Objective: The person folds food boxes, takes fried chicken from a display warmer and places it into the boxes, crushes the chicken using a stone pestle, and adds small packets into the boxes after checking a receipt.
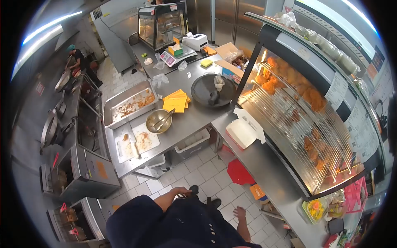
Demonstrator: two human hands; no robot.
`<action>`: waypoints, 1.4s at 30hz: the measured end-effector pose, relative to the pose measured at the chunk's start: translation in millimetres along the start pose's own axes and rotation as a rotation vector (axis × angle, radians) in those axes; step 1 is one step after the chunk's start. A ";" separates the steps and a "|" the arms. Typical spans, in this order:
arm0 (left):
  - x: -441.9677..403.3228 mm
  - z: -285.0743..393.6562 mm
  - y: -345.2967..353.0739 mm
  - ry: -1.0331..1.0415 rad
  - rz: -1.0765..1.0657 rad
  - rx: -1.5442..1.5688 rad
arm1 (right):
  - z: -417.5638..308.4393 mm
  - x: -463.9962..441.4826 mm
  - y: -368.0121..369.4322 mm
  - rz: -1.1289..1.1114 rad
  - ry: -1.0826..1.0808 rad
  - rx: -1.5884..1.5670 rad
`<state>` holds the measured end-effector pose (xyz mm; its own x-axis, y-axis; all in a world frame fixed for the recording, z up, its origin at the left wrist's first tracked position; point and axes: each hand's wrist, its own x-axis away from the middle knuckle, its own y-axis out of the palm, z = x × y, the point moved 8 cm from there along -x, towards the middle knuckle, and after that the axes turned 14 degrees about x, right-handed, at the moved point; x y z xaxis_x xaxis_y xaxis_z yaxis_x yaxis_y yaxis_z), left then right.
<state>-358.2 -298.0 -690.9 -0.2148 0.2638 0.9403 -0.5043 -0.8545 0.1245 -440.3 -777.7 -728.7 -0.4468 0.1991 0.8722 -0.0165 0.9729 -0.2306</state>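
Note:
My left hand (180,191) is in front of my dark top at waist height, its fingers curled. Whatever it may hold is too small to make out. Lower right, my right hand (240,212) hangs over the tiled floor with fingers apart and nothing in it. Ahead on the steel counter are a white cutting board (144,147) with a knife (134,144) and crumbs, and a metal bowl (153,128) with tongs (163,119) in it. Behind them lie a large steel tray (111,116) with crumbs and several yellow paper bags (177,101). Neither hand touches these.
To my right stands a lit glass warmer (285,111) with fried chicken, an open white takeaway box (241,133) beside it. A black round pan (198,93), a scale (168,59) and a cardboard box (230,50) occupy the far counter. Fryers (84,169) line the left; another person (78,60) works beyond.

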 end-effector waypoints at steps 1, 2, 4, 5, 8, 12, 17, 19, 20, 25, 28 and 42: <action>9.3 2.3 4.4 0.009 0.059 -0.007 | -16.7 -14.8 -7.7 -0.009 -0.041 0.015; 17.0 6.0 13.1 0.007 0.062 0.005 | -35.3 -28.7 -12.6 -0.022 -0.089 0.057; 27.9 6.2 23.3 0.084 0.138 0.000 | -69.2 -49.3 -14.5 -0.049 -0.152 0.117; -4.9 -10.0 19.3 0.115 0.133 -0.084 | -82.1 -54.9 -12.9 -0.063 -0.168 0.139; 16.8 7.6 30.8 0.275 0.185 -0.219 | -117.8 -57.5 3.2 -0.121 -0.182 0.221; 42.9 0.0 14.7 0.253 0.276 -0.090 | -141.1 -43.4 44.8 -0.167 -0.300 0.213; 41.4 -36.1 -26.4 0.234 0.315 0.076 | -98.8 -37.2 114.3 -0.312 -0.238 0.372; 15.8 -69.3 -40.1 0.107 0.310 -0.015 | -68.2 -26.3 130.9 -0.356 -0.161 0.396; 13.9 -73.1 -46.4 0.123 0.306 -0.029 | -55.5 -26.5 142.1 -0.386 -0.110 0.343; 16.0 -95.0 -88.4 0.115 0.080 -0.403 | -51.2 42.0 194.3 -0.270 -0.092 0.337; 30.4 -122.5 -135.5 0.167 0.122 -0.349 | -33.4 50.8 245.4 -0.224 -0.007 0.403; 115.1 -448.3 -308.5 -0.004 0.310 0.605 | -159.7 153.7 653.6 -0.526 -0.764 0.708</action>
<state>-602.3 196.6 -763.1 -0.2705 -0.0342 0.9621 0.1373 -0.9905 0.0034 -376.9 -92.4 -676.5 -0.6548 -0.5659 0.5010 -0.7473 0.5839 -0.3172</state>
